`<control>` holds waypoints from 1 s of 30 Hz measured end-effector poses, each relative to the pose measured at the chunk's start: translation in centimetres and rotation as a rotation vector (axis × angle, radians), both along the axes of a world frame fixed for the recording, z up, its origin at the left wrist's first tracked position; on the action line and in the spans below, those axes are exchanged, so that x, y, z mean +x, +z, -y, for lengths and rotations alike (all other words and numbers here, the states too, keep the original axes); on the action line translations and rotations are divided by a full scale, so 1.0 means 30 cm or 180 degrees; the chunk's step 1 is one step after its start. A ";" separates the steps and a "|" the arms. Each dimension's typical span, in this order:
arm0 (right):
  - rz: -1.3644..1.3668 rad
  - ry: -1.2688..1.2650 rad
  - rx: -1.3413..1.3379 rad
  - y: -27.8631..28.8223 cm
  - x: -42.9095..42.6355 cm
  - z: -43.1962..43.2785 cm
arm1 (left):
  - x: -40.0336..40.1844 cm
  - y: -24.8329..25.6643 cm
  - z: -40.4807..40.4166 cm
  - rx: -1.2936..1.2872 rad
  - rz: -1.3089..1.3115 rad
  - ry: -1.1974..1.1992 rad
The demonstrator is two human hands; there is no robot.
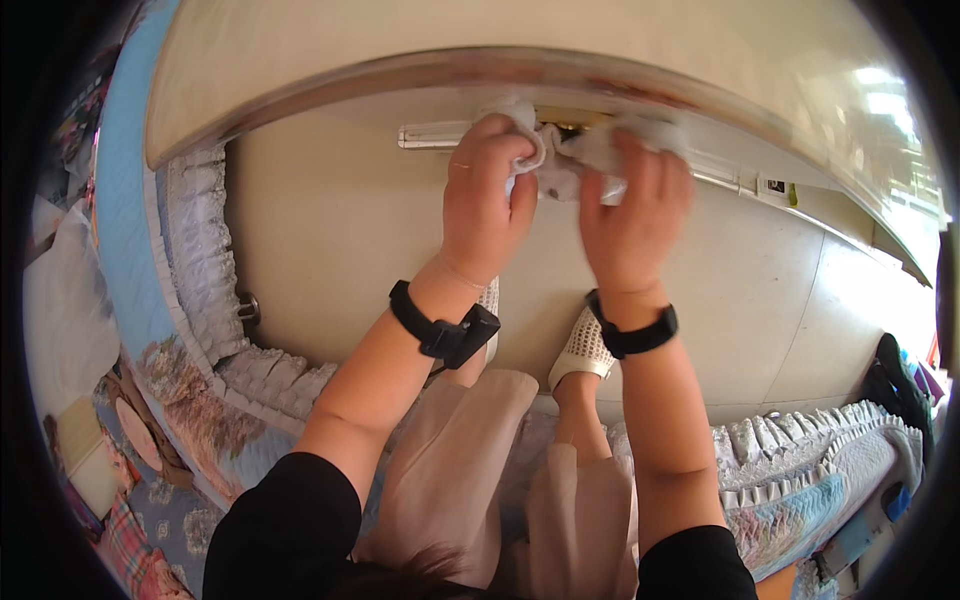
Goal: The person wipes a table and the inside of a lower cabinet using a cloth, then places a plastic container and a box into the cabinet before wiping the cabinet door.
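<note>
Both of my hands grip bunched white cloth (556,182) in front of the brown edge of a cream-coloured panel (480,60). My left hand (487,199) has its fingers curled over a rolled part of it. On the other side, my right hand (636,214) holds a further part, which is blurred. Folds hang between the two hands, and I cannot tell whether this is one piece or two. Just beyond the cloth, a small yellowish thing (574,118) shows, partly hidden.
Pale floor (337,195) lies below, with my feet in perforated cream shoes (585,345). A pale strip (431,136) runs behind my hands. Ruffled, quilted bed covers (199,247) border the left and near sides. Dark items (892,382) stand at the right.
</note>
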State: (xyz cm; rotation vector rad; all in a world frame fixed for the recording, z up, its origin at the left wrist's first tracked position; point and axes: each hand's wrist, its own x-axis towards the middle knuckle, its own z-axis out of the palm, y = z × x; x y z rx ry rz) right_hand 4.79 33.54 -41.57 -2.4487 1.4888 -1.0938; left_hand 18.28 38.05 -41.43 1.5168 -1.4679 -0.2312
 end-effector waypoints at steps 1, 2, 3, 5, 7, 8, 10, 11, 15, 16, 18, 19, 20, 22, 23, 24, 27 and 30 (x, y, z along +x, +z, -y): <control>-0.0004 0.0064 0.0095 0.021 0.053 -0.014 | -0.003 -0.004 -0.004 0.0012 0.0002 -0.0008; 0.0075 0.0011 0.0075 0.026 0.081 -0.020 | -0.003 -0.011 -0.013 0.0042 0.0151 0.0057; 0.0141 -0.0063 0.0015 0.031 0.095 -0.010 | -0.005 -0.014 -0.008 0.0030 0.0286 0.0101; 0.0211 -0.0058 0.0037 0.030 0.104 -0.001 | -0.010 -0.012 -0.002 0.0049 0.0112 0.0115; 0.0337 -0.0040 0.0103 0.029 0.115 -0.003 | -0.005 -0.019 -0.001 -0.0084 -0.0391 0.0447; 0.0377 0.0157 0.0072 0.029 0.117 -0.002 | 0.000 -0.039 -0.011 -0.0064 -0.0584 0.0419; 0.0266 0.0357 0.0123 0.049 0.119 -0.001 | -0.021 -0.034 -0.008 -0.0108 -0.1167 0.0442; 0.0310 0.0338 0.0123 0.060 0.117 0.007 | -0.029 -0.033 -0.005 -0.0149 -0.1795 0.0486; 0.0205 0.1149 0.0002 0.056 0.141 0.005 | -0.022 -0.081 -0.017 -0.0283 -0.1477 0.0958; 0.0079 0.1231 0.0037 0.055 0.146 0.007 | -0.016 -0.081 -0.017 -0.0284 -0.1436 0.0936; -0.0050 0.1308 0.0093 0.052 0.141 0.015 | -0.011 -0.062 -0.023 0.0056 -0.0574 0.1057; 0.0049 0.1354 0.0120 0.047 0.126 0.022 | -0.021 -0.046 -0.027 0.0077 -0.0580 0.1054; 0.0141 0.1401 0.0147 0.044 0.108 0.029 | -0.031 -0.029 -0.032 0.0186 -0.0133 0.0904; 0.0039 0.1251 0.0139 0.076 0.054 0.045 | -0.050 -0.009 0.008 -0.0068 0.0709 0.0668; -0.0013 0.1119 0.0152 0.085 0.038 0.044 | -0.049 -0.004 0.021 -0.0042 0.0707 0.0718; -0.0090 0.1009 0.0285 0.083 0.012 0.053 | -0.067 0.021 0.051 -0.0081 0.1086 0.0497; 0.0008 0.0669 0.0369 0.076 -0.056 0.080 | -0.108 0.069 0.125 -0.0011 0.1286 -0.0004; 0.0522 -0.0478 0.1181 0.046 -0.173 0.067 | -0.072 0.086 0.112 -0.0034 0.1059 -0.0132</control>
